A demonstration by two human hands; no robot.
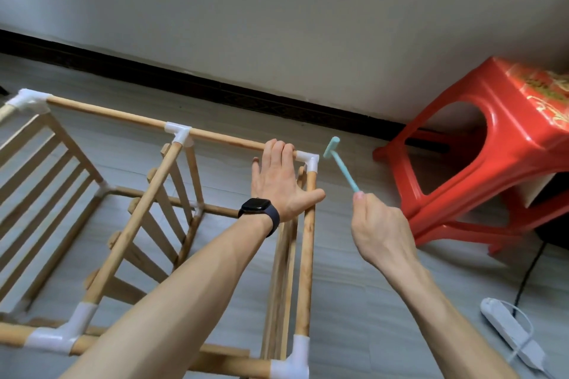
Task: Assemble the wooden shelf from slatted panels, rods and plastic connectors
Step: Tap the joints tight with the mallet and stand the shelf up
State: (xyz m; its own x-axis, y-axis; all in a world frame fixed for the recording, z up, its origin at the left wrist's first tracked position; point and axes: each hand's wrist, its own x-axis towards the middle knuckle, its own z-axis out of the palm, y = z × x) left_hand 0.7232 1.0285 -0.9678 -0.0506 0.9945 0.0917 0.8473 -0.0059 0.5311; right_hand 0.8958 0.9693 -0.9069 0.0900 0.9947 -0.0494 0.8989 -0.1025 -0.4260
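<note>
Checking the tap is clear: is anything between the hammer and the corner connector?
Nothing visible. The hammer hangs just right of the connector; the left hand rests on the rod on its other side.

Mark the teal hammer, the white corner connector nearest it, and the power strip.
teal hammer [342,167]: head view, middle of its handle.
white corner connector [309,159]: head view, on its bend.
power strip [508,329]: head view, middle of its white body.
</note>
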